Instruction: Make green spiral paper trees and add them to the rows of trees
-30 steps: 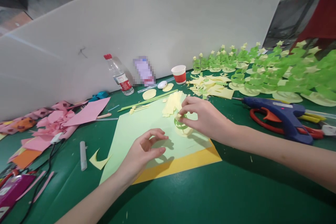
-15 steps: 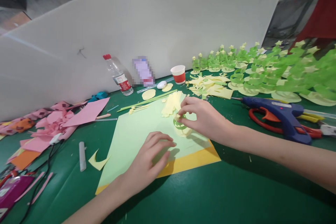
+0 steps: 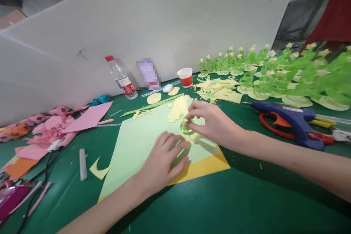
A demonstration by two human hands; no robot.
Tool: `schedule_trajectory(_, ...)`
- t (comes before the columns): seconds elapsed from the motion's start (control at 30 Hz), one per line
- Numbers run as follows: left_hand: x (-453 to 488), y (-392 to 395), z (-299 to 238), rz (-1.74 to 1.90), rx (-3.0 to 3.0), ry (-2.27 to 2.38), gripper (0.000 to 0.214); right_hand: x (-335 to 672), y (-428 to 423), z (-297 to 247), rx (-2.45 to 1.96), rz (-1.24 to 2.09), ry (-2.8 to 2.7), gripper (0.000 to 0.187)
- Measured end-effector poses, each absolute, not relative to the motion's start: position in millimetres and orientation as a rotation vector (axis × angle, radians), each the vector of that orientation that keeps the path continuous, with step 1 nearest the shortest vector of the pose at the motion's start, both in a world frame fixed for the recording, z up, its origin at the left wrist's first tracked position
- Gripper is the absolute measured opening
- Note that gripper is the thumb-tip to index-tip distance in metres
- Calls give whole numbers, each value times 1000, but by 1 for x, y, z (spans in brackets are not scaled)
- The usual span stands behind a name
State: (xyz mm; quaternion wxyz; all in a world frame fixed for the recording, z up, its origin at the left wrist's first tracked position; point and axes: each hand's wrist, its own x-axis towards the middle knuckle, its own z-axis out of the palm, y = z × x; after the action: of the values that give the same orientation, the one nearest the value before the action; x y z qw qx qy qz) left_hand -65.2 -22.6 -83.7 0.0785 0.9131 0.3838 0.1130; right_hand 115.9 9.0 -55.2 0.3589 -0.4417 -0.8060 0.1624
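My right hand (image 3: 212, 119) pinches the top of a green paper spiral (image 3: 185, 129), which stands on a pale yellow paper disc (image 3: 195, 139). Its fingers partly cover the spiral's upper end. Just left of and below the disc is my left hand (image 3: 164, 161), fingers spread and curved, with nothing in them; whether a fingertip touches the disc I cannot tell. Both hands are over a light green paper sheet (image 3: 131, 146) with a yellow sheet (image 3: 204, 166) showing at its front edge. A bundle of pale yellow strips (image 3: 177, 108) lies behind the spiral.
At right lie a blue glue gun (image 3: 290, 117) and red-handled pliers (image 3: 274, 126). Behind them stand several green spirals topped with stars (image 3: 285, 76). A paper cup (image 3: 185, 78), yellow scraps (image 3: 219, 89) and a bottle (image 3: 124, 82) are at the back; pink paper (image 3: 87, 117) is at left.
My left hand has moved right and slightly up, closer to the spiral's base. My right hand keeps its pinch in nearly the same place. The view has shifted slightly.
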Motion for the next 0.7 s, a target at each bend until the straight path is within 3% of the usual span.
schedule_trajectory(0.53,-67,-23,-96,361,2785,1140,30,116,9,-56,-1139,419,-2066,9)
schedule_trajectory(0.7,-70,-24,-85,726,2423,1243,24,116,10,-57,-1139,419,-2060,8)
